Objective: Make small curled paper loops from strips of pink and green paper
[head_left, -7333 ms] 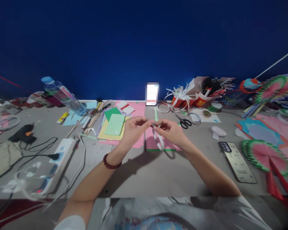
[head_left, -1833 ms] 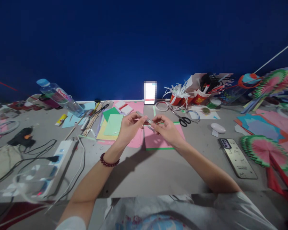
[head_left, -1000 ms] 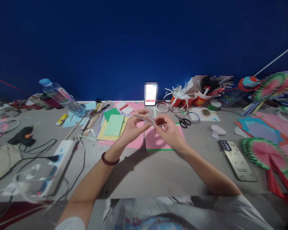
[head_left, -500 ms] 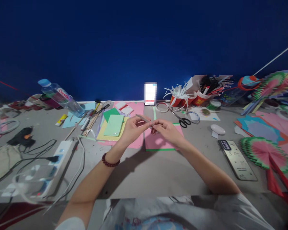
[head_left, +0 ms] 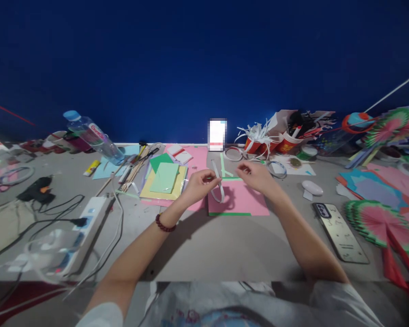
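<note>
My left hand (head_left: 201,185) pinches a narrow, curled white strip (head_left: 220,190) between thumb and fingers. The strip bends into a loop that hangs over a pink sheet of paper (head_left: 241,202) with green edging along its near and far sides. To the right, my right hand (head_left: 257,176) hovers above the same sheet, apart from the strip. Its fingers are curled together, and whether a small thing sits in them I cannot make out. A pale green strip (head_left: 222,164) lies just beyond the pink sheet.
Left of the hands lie stacked coloured papers (head_left: 164,178), sticks (head_left: 132,170) and a power strip (head_left: 83,231) with cables. A tilted bottle (head_left: 95,136) leans behind. Rightward are red cups (head_left: 286,143), tape rolls (head_left: 276,169), a phone (head_left: 341,234) and a paper fan (head_left: 383,222).
My hands were together at the strip; now they are apart, the right one further right. The strip hangs as a loop from my left hand. My right hand now covers the scissors' place.
</note>
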Motion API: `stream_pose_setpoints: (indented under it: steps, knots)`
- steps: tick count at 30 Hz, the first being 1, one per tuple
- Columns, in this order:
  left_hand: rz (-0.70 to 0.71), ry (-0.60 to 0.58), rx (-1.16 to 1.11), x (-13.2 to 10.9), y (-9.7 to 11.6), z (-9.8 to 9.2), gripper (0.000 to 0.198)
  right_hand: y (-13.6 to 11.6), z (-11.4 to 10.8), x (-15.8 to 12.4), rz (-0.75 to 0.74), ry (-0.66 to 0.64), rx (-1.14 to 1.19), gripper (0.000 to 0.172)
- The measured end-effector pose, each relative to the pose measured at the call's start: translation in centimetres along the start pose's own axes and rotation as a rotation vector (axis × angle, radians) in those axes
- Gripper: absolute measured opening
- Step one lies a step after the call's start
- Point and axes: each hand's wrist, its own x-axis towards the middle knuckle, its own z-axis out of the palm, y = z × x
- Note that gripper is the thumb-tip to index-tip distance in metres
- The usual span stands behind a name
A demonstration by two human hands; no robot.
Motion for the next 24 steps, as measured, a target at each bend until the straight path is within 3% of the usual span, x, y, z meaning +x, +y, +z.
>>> stream_pose_setpoints:
  steps: [4,7,13,20,24]
  knots:
    - [-0.059,-0.072,-0.095,0.2,-1.3,0.3,0.028,4.5,-1.0,0.0,0.194,0.042,-0.405,0.019]
    - [-0.089,-0.115,-0.142,0.2,-1.7,0.3,0.029,7.0,-0.9,-1.1,0.293,0.029,-0.523,0.021]
    - [-0.109,-0.115,-0.157,0.2,-1.6,0.3,0.034,10.0,-0.4,-1.9,0.287,0.082,-0.438,0.025]
    - [-0.05,-0.095,-0.051,0.0,0.2,-0.5,0.033,10.7,-0.6,-1.5,0.343,0.103,-0.416,0.024]
    - [-0.054,-0.08,-0.073,-0.1,1.0,-1.2,0.032,11.0,-1.1,-2.1,0.464,0.117,-0.15,0.022]
